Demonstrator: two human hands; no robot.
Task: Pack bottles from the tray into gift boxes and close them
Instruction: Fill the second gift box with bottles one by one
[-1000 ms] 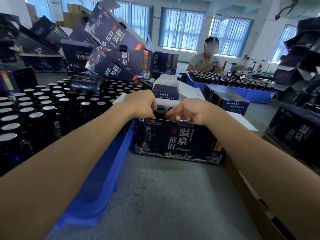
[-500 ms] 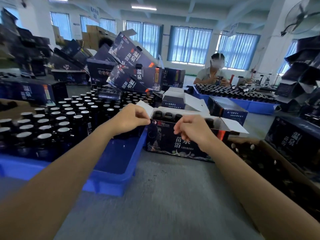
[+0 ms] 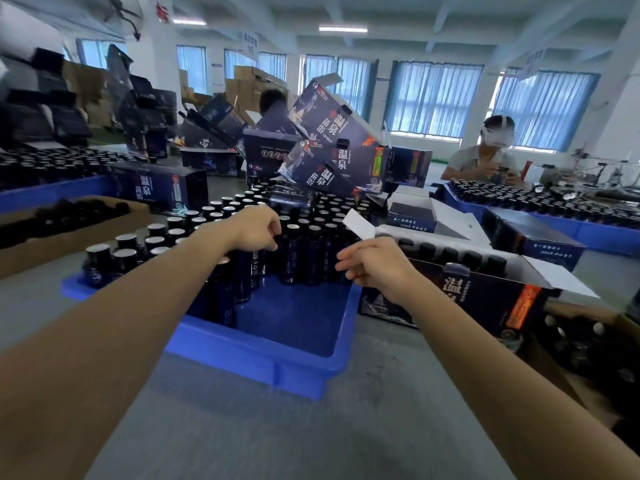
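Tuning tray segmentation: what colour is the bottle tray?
Blue plastic tray, clearest in the head view.

Two long bare forearms, left hand (image 3: 258,230) and right hand (image 3: 372,261) (bare fingers (image 3: 347,264) too)

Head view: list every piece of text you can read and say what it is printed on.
"温泉" and "苗浴": tilted gift box in the pile behind the bottles.
"温泉": left gift box; the print below it is blurred.
"温泉": open gift box, second character only partly clear.
Too blurred or small to read: red pillar sign, hanging signs, white print on the small blue box.
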